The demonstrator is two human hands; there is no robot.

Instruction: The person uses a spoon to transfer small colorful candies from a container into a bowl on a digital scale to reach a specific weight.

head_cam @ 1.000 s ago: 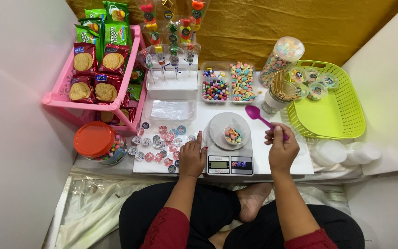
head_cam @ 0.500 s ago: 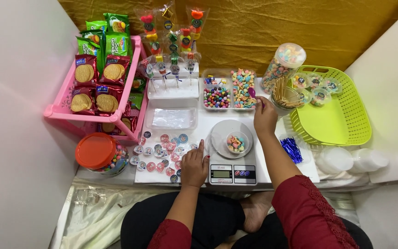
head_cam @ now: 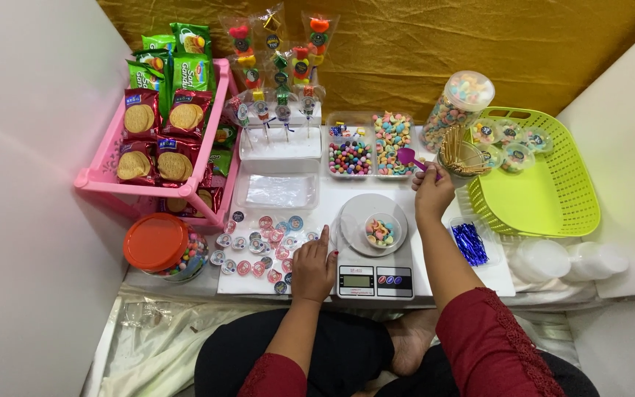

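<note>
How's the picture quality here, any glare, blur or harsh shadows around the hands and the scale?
Head view: even, soft light; right hand with the purple spoon and left hand are sharp; scale throws only a faint shadow; mild glare on the clear bags; white side walls slant toward the edges.

One head-worn camera looks steeply down from above the seated person's lap, facing forward across the low white table (head_cam: 479, 273) toward the gold cloth backdrop (head_cam: 479, 51). It sits fairly near, framing the whole tabletop between side walls.
</note>
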